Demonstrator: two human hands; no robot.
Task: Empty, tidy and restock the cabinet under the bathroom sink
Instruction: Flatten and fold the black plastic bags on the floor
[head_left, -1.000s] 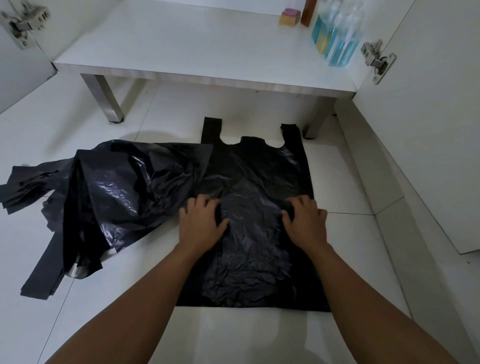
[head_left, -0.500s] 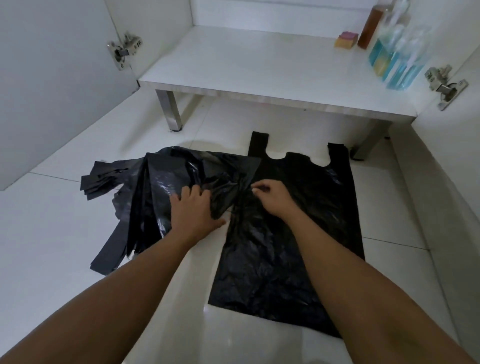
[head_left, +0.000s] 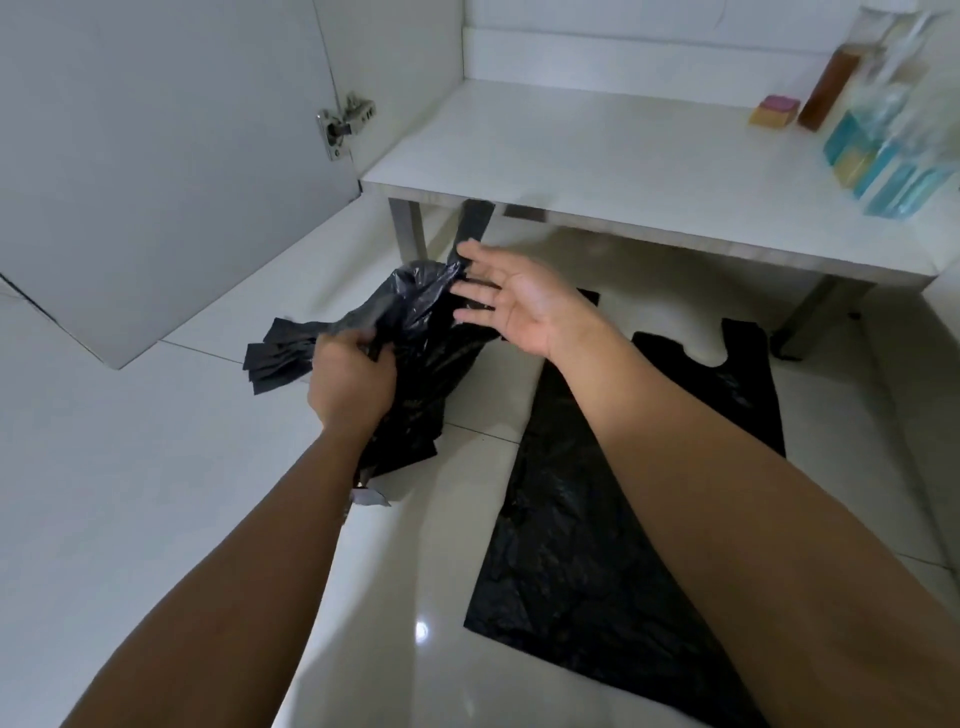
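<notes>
The left grip curls round the bunched black bags, raised over the floor tiles. The right grip is spread open, fingertips touching the bunch. The film looks light, limp and slippery, likely best gathered by its handle strips.

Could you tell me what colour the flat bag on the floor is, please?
The flat bag is black and slightly glossy, seen in the head view.

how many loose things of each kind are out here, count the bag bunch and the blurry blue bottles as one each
flat black bag: 1
bunch of black bags: 1
sponge: 1
brown bottle: 1
blue bottle group: 1
total: 5
</notes>
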